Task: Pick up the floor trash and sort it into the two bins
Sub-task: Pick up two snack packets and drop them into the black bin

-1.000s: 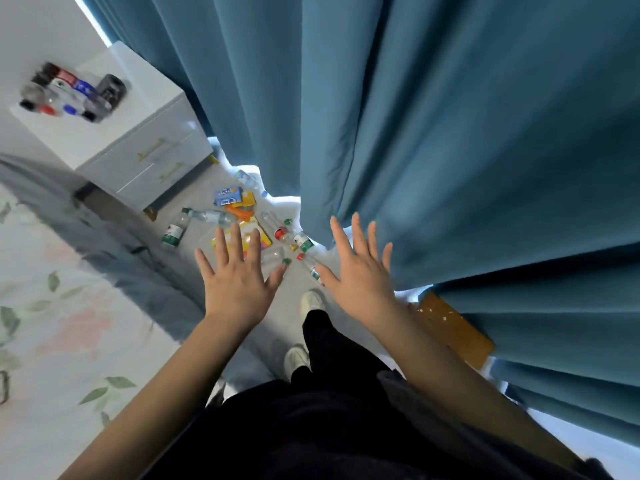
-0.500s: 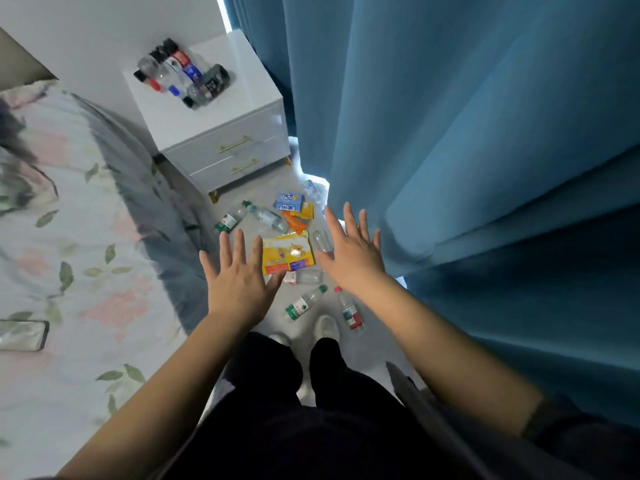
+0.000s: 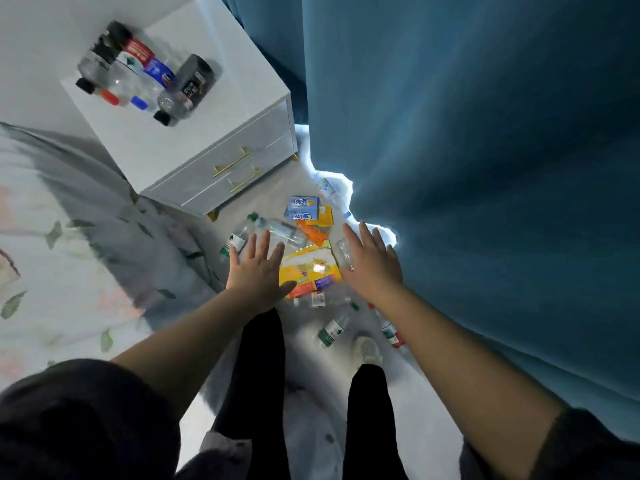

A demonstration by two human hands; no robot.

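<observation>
Yellow packet [image 3: 311,268] on the floor [image 3: 277,181], flanked by both hands. Left fingers [image 3: 265,242] straight and spread, grasping nothing; left hand [image 3: 258,271] palm down, thumb overlapping the packet's left edge in view. Right fingers [image 3: 353,237] likewise straight and released, nothing held; right hand [image 3: 374,268] palm down at the packet's right edge, partly covering a clear bottle [image 3: 343,252]. Contact between hands and trash: cannot tell.

Trash all on the floor, between nightstand [image 3: 225,109] and curtain [image 3: 485,168]. Just beyond the left fingers: green-label bottle [image 3: 239,237] and lying bottle [image 3: 280,230], close together. Beyond the packet: orange wrapper [image 3: 311,232], small yellow wrapper [image 3: 325,216], blue pack [image 3: 302,207]. Farthest out, at the curtain's hem: one more bottle [image 3: 327,190]. Nearer the person, beside a pale shoe [image 3: 367,349]: green-banded bottle [image 3: 332,329] and red-banded bottle [image 3: 389,330], the latter partly behind the right forearm.

On the nightstand top: cluster of bottles [image 3: 145,77], lying down. Left of frame: floral bedding [image 3: 52,271], blurred.
</observation>
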